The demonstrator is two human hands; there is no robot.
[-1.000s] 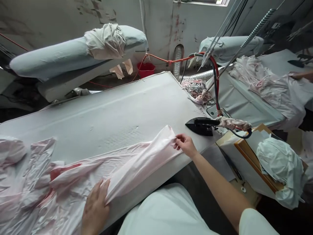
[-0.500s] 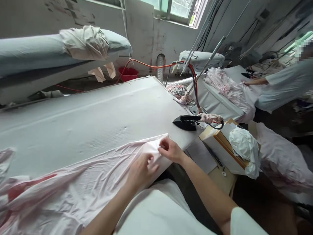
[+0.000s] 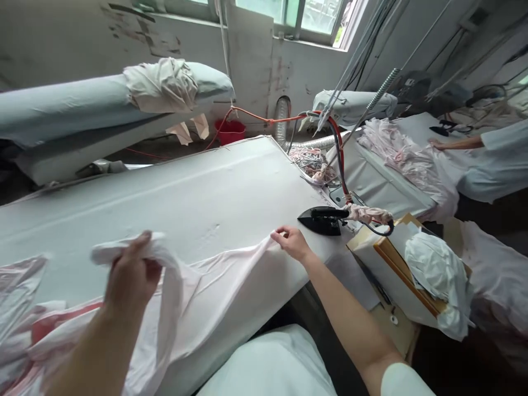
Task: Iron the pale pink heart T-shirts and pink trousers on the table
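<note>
A pale pink cloth (image 3: 214, 297) lies along the near edge of the white padded table (image 3: 231, 187), with part of it lifted. My left hand (image 3: 136, 269), blurred, is closed on a raised band of this cloth at the left. Farther right, my right hand (image 3: 291, 241) pinches the cloth's corner between thumb and fingers. Just beyond that hand, a black iron (image 3: 324, 221) rests on the table's right end, its handle pointing right. Red-marked folds (image 3: 45, 330) of fabric are bunched at the lower left.
Cables hang down to the iron. A padded sleeve board (image 3: 99, 102) stands at the back left, near a red bucket (image 3: 230, 132). At right are a box (image 3: 371, 247) with white cloth (image 3: 437, 264) on it, and another person's arm (image 3: 457, 143) near pink fabric.
My left hand has moved left, away from my right hand, lifting the cloth and drawing it out between them. My right hand stays near the corner. The view has shifted slightly.
</note>
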